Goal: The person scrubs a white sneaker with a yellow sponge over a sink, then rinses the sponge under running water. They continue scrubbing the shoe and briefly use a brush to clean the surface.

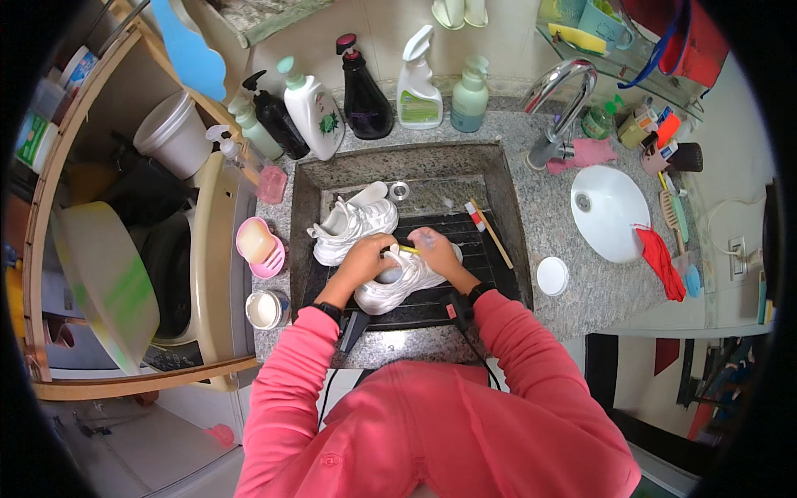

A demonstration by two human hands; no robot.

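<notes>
A white sneaker [389,292] lies in the stone sink [398,163], on a black ribbed mat [429,223]. My left hand [366,260] grips this sneaker at its collar. My right hand [437,252] is over the toe end with fingers curled, slightly blurred. A thin yellow stick [408,249] spans the gap between both hands, its right end at my right fingers; its tip is hidden. Behind my left hand stands the second white sneaker [358,225], with a pale insole [368,195] beside it. A wooden-handled brush [492,233] leans at the sink's right side.
Pump and spray bottles [367,93] line the back edge. Left of the sink sit a pink soap dish [260,248] and an open jar of white paste [268,310]. On the right are a chrome faucet [551,134], a white lid [552,276], a white basin [607,205] and a red cloth [661,261].
</notes>
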